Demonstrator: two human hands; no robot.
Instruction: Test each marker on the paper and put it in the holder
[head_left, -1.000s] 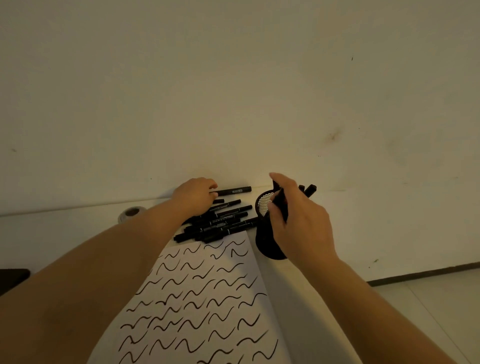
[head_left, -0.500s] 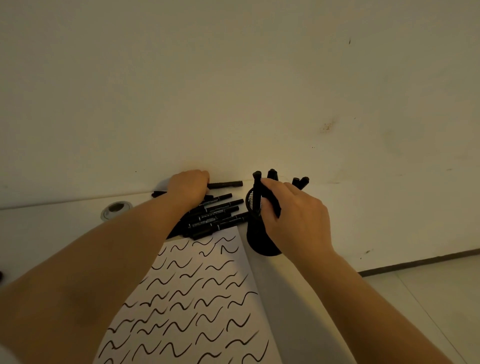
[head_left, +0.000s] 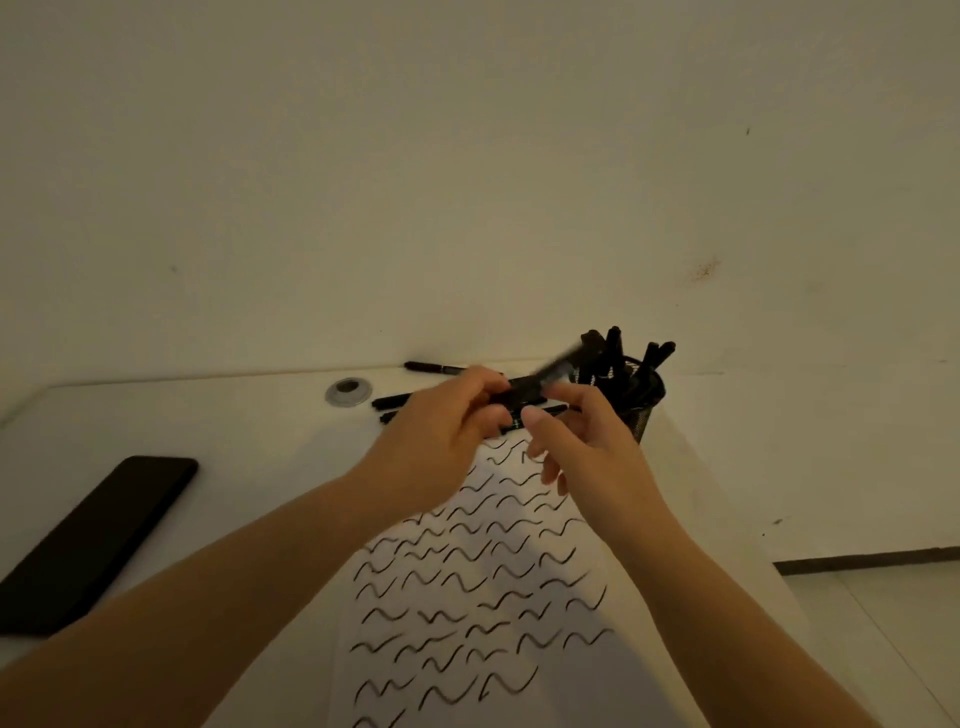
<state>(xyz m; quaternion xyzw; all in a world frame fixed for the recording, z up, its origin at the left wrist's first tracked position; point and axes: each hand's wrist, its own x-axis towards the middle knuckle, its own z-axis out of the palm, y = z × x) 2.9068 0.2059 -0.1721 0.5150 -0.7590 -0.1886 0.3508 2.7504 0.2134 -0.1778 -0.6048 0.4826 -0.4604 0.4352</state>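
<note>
1. Pale wall (head_left: 467, 182) rises behind a white worktop (head_left: 234, 457).
2. Both hands hold one black marker (head_left: 524, 391) above the paper (head_left: 493, 597): left hand (head_left: 441, 441) fingers curl round it, right hand (head_left: 576, 441) thumb and forefinger pinch it.
3. Just right of the fingers stands the mesh holder (head_left: 647, 402); loose markers (head_left: 395, 401) lie behind them.

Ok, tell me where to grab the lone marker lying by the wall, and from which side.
Take the lone marker at mid-barrel, coming straight down from above. It lies flat on the desk, parallel to the wall and close against it, so the far side probably leaves little room for fingers. It sits apart from the other markers, so a pinch across the barrel should meet nothing else.
</note>
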